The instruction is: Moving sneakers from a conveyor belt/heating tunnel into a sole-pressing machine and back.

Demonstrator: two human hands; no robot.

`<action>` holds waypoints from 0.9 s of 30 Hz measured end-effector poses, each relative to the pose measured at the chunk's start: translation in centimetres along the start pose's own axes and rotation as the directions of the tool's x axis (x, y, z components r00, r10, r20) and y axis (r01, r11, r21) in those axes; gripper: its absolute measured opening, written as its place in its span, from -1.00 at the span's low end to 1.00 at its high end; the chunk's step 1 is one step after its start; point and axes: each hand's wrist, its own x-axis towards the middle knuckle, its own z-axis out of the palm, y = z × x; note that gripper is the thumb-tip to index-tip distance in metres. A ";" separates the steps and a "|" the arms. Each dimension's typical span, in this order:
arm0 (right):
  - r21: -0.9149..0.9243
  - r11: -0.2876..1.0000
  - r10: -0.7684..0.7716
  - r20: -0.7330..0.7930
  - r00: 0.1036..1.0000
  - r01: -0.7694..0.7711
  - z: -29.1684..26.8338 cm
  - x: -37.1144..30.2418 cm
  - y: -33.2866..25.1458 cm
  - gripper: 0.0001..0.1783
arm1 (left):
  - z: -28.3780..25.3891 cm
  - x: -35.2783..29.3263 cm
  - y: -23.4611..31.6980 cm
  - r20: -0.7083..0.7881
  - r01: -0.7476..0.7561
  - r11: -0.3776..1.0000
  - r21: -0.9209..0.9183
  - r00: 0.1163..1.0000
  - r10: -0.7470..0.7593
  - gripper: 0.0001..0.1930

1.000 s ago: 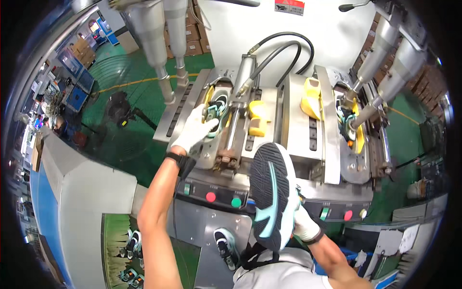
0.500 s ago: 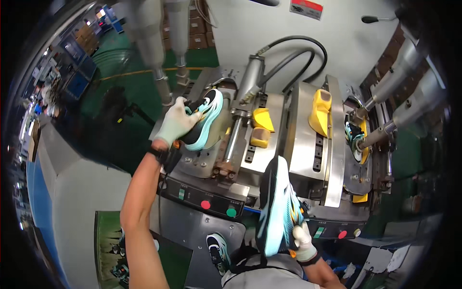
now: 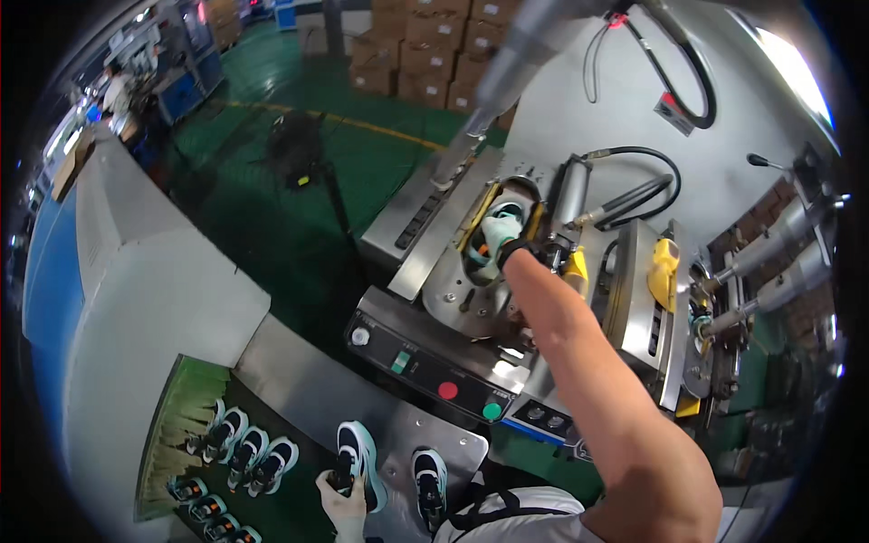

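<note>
My gloved left hand is closed on a black and mint sneaker, holding it above a metal shelf at the lower middle. My right arm reaches up across the machine. At its end, my gloved right hand grips another sneaker, which sits in the left station of the pressing machine between yellow-edged pads. The hand covers much of that shoe, and its fingertips are partly hidden. A third sneaker lies on the shelf to the right of the left hand's shoe.
Several sneakers stand in rows on a green conveyor at the lower left. A button panel runs along the machine's front. A metal ram slants over the left station. Yellow blocks sit farther right. Cardboard boxes are stacked behind.
My left hand has left the station and come down to the shelf with its sneaker. My right hand has moved up into the station with the other sneaker. The view has shifted left.
</note>
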 end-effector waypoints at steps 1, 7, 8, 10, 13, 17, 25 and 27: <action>-0.156 0.980 -0.122 -0.001 0.993 0.120 1.7 -2.0 -0.8 -0.65 | -0.7 -2.0 -2.9 -0.051 0.146 0.988 0.055 0.988 -0.143 -0.45; -0.117 0.906 -0.355 0.317 0.880 0.407 -1.3 0.2 1.7 -0.47 | 3.8 -11.0 -15.3 -0.275 0.132 0.988 0.085 0.956 -0.104 -0.30; -0.228 0.843 -0.412 0.309 0.857 0.487 -0.4 -3.4 1.2 -0.52 | 3.2 -13.2 -14.3 -0.297 0.209 0.978 -0.020 0.932 -0.206 -0.33; -0.299 0.387 -0.627 0.608 0.487 0.872 -5.5 5.1 4.0 -0.65 | 1.4 -12.1 -7.6 -0.036 0.238 0.959 -0.155 0.969 -0.246 -0.35; 0.183 0.915 -0.388 0.644 0.659 0.360 -7.9 4.0 2.9 -0.66 | 3.4 -12.8 -12.1 -0.080 0.121 0.993 0.015 0.990 -0.119 -0.31; 0.286 0.593 -0.804 0.266 0.532 0.752 -14.4 -28.4 5.4 -0.31 | 4.6 -16.0 -14.7 -0.178 0.144 0.988 0.054 0.975 -0.132 -0.21; -0.497 0.039 -0.734 0.574 0.363 0.867 -12.4 -33.1 27.0 0.14 | 0.6 -10.1 -13.0 0.183 0.057 0.987 -0.153 0.983 -0.028 -0.29; -0.223 0.269 -0.786 0.511 0.348 0.937 -10.7 -40.2 27.3 0.12 | 0.7 -10.9 -16.5 0.131 0.010 0.997 -0.076 0.991 0.000 -0.22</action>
